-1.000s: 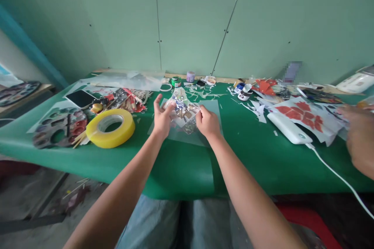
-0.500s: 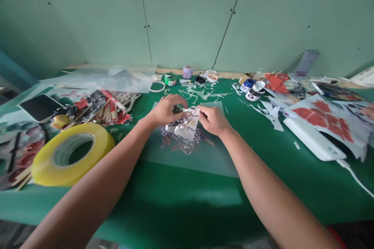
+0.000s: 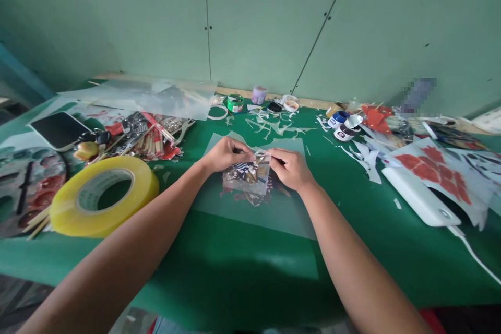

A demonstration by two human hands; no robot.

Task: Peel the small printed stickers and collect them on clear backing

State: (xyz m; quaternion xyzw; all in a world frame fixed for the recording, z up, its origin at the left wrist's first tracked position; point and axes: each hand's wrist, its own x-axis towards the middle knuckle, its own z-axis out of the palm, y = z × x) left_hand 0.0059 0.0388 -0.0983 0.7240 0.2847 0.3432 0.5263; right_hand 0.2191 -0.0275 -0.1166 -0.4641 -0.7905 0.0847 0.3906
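Between my two hands hangs a small clear plastic bag (image 3: 246,177) with dark blue, white and brownish pieces inside. My left hand (image 3: 230,155) pinches its top edge on the left, thumb and fingers together. On the right, my right hand (image 3: 288,166) is closed on the top right corner of the same bag. Under the bag lies a translucent plastic sheet (image 3: 219,214) on the green table. Dark patterned pieces show beneath and around the bag, partly hidden by it.
A big roll of yellow tape (image 3: 64,214), a paint palette (image 3: 58,167) and a phone (image 3: 60,130) lie at left. Paint jars (image 3: 346,130), paper scraps (image 3: 370,159) and a white power bank (image 3: 420,198) with a cable are at right. A red-painted sheet (image 3: 434,167) lies beyond.
My left fingers have closed from a spread curl into a pinch on the bag's top edge. My right hand stays at its corner. The whole view has shifted slightly.
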